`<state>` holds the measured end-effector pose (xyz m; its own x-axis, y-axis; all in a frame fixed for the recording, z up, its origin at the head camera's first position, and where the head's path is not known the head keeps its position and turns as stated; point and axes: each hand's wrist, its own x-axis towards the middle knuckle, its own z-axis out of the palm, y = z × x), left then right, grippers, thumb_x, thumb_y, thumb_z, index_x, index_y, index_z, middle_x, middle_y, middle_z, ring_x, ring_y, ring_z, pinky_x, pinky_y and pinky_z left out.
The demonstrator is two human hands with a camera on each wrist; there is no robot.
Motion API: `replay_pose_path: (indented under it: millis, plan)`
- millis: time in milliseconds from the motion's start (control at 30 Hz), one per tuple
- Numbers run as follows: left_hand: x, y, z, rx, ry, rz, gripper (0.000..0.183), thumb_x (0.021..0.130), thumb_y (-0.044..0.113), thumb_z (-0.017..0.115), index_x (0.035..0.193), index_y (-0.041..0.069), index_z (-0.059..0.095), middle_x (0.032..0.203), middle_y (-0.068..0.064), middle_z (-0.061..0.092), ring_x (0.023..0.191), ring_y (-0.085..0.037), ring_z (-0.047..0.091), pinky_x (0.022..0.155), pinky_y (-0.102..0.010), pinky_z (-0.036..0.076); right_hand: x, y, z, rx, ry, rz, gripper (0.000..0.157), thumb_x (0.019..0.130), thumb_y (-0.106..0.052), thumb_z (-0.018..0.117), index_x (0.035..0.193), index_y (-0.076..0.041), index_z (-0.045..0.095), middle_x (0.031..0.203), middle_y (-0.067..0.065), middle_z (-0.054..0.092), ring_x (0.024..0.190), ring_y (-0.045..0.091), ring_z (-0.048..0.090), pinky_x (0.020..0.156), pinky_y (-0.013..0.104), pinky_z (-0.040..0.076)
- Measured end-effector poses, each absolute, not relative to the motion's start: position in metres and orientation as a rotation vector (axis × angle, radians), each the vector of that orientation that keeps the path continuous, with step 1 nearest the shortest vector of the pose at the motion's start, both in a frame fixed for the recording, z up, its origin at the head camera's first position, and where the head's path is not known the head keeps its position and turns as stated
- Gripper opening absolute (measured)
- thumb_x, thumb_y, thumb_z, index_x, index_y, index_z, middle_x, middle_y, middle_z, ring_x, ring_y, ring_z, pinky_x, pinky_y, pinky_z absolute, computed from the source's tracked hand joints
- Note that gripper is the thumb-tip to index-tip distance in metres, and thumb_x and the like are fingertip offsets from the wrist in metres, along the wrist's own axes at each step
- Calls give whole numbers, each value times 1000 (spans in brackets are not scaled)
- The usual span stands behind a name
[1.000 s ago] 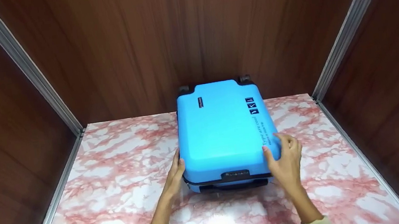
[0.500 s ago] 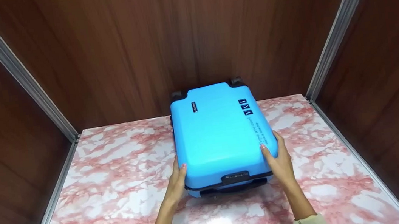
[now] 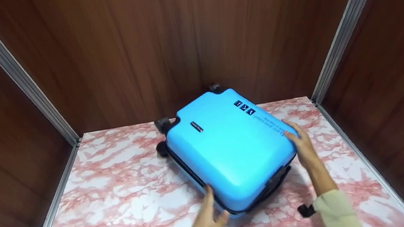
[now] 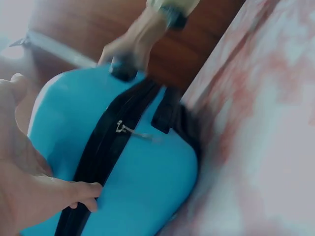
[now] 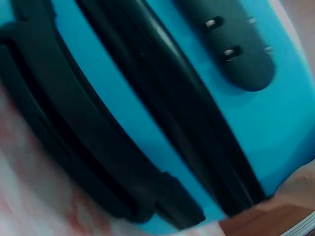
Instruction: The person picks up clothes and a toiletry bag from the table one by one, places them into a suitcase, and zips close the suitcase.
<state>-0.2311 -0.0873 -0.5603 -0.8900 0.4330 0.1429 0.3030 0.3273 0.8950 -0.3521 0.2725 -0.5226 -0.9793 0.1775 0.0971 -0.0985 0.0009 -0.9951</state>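
Note:
A bright blue hard-shell suitcase (image 3: 225, 145) lies flat on the marbled tabletop, turned at an angle in the head view. Its wheels (image 3: 165, 125) point to the back left. My right hand (image 3: 300, 142) grips its right corner, thumb on the upper shell and fingers down the side. At the near left side, my left hand (image 3: 206, 223) has its fingers extended against the edge. The left wrist view shows those fingertips (image 4: 88, 191) right at the black zipper band (image 4: 113, 132). A black carry handle (image 5: 93, 113) and a combination lock (image 5: 236, 44) fill the right wrist view.
Brown wood-grain panels (image 3: 192, 33) stand behind and at both sides, joined by grey metal corner rails (image 3: 19, 70). The pink and white marbled tabletop (image 3: 120, 200) surrounds the suitcase. Its far wheel (image 3: 215, 87) is close to the back panel.
The suitcase has rotated counterclockwise, its handle end swinging to the right and its wheel end to the left. My left hand has shifted down and right; my right hand moved slightly right with the corner.

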Motion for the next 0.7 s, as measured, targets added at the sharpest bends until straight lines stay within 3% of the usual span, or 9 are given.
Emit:
replay_pose_path:
  millis: [67, 167, 233, 333, 500, 700]
  plan:
    - [-225, -83, -562, 692, 2454, 1589, 88, 100, 39, 57, 158, -1, 5, 164, -28, 7, 146, -44, 28, 117, -61, 25, -356, 283, -521, -46, -2102, 2094, 50, 104, -14, 48, 152, -4, 38, 150, 10, 40, 123, 11, 44, 97, 21, 39]
    - [-227, -88, -564, 646, 2459, 1660, 74, 101, 33, 57, 159, 5, 21, 160, -26, 28, 129, -38, 51, 107, -55, 45, -358, 289, -519, -44, -2176, 2036, 52, 105, -20, 48, 154, -8, 34, 156, 11, 34, 137, 18, 36, 107, 27, 34]
    - [-238, -99, -565, 615, 2510, 1725, 61, 101, 26, 57, 153, 3, 36, 151, -24, 45, 124, -37, 57, 104, -50, 48, -354, 287, -518, -92, -2217, 1968, 56, 106, -26, 48, 156, -11, 30, 161, 11, 28, 145, 22, 29, 114, 34, 29]
    - [-260, -119, -563, 505, 2510, 1878, 46, 100, 20, 58, 142, 1, 51, 141, -22, 57, 123, -36, 59, 104, -45, 49, -341, 277, -516, -193, -2226, 1883, 64, 105, -31, 49, 160, -14, 22, 166, 11, 18, 153, 25, 17, 123, 43, 19]
    - [-312, -154, -557, 310, 2494, 2059, 47, 100, 17, 58, 143, 1, 48, 147, -20, 51, 137, -36, 47, 115, -51, 37, -308, 250, -519, -283, -2222, 1782, 77, 103, -30, 51, 162, -17, 3, 169, 10, 6, 156, 28, 6, 126, 47, 9]
    - [-366, -176, -541, 146, 2566, 1987, 55, 105, 21, 44, 154, 0, 32, 159, -25, 32, 145, -44, 33, 119, -56, 28, -267, 202, -533, -311, -2260, 1699, 82, 105, -34, 48, 160, -16, -10, 168, 8, -10, 156, 29, -6, 126, 49, -1]
